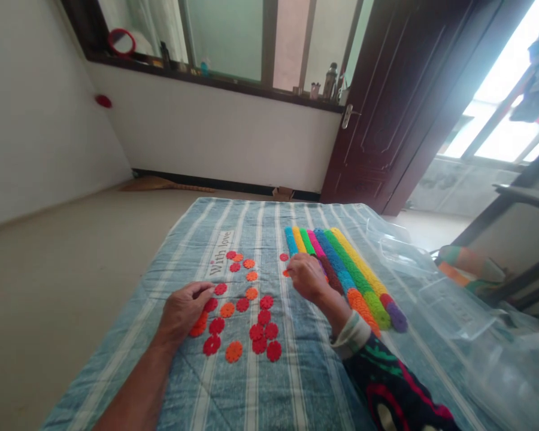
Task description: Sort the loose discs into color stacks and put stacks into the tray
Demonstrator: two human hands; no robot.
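Bare left forearm (pixel 135 389) outstretched (hand (pixel 182 311) curled).

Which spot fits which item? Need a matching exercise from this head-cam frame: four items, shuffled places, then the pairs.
Items:
1. Bare left hand
2. Bare right hand
3. Long textured rainbow-coloured rods
4. Straw broom

Places:
A. Lying side by side on the blue-and-white striped cloth
B. On the floor by the far wall
C. Fingertips beside a small red flower-shaped disc
D. Resting among red and orange flower-shaped discs

Pairs: 1-D, 2-C, 3-A, 4-B
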